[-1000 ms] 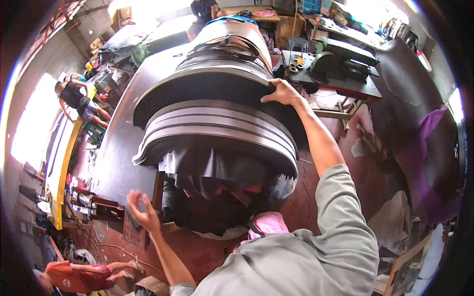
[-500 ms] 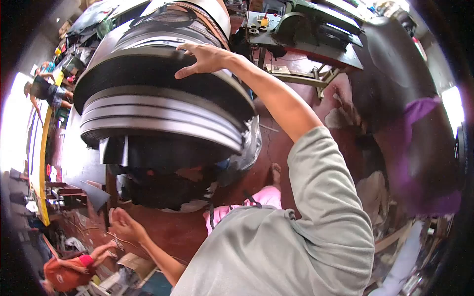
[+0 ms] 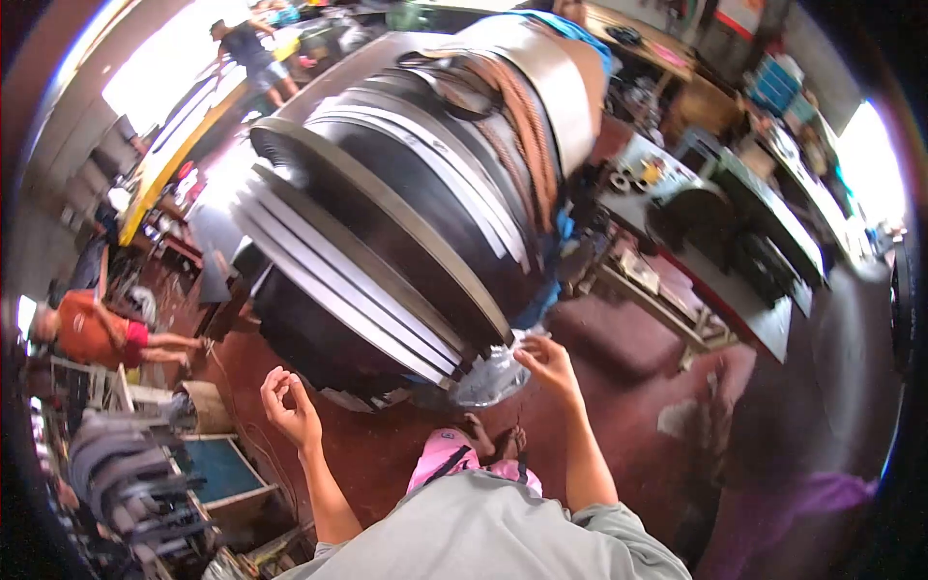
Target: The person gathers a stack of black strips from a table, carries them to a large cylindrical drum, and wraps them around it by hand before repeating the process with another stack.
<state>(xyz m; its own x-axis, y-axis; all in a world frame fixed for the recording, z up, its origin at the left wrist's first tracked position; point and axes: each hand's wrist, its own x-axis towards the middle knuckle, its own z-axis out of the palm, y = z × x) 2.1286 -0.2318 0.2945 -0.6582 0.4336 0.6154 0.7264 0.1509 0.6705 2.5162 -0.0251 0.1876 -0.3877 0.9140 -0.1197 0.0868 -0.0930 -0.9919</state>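
A large rounded mound draped with long dark and white strips (image 3: 348,275) fills the middle of the view. Near the lower right ends of the strips is my right hand (image 3: 549,367), with loosely bent fingers and no strip visibly gripped. Clear plastic (image 3: 493,379) hangs just beside those fingers. My left hand (image 3: 293,414) is raised in the air below the mound's left side, fingers half curled, thumb apart, nothing seen in it. Higher on the mound lie brown braided straps (image 3: 517,121) and a broad beige sheet (image 3: 549,72).
A work table with a dark machine (image 3: 710,217) stands on the right. At left a person in orange (image 3: 92,324) is bent over; another person (image 3: 249,53) stands by a yellow-edged table (image 3: 179,164). Dark curved pieces (image 3: 135,474) are piled at lower left. A cable crosses the red floor (image 3: 619,425).
My right hand has come down from above the strips to beside their lower ends, its fingers less spread. My left hand is raised closer to the mound. The camera view has turned.
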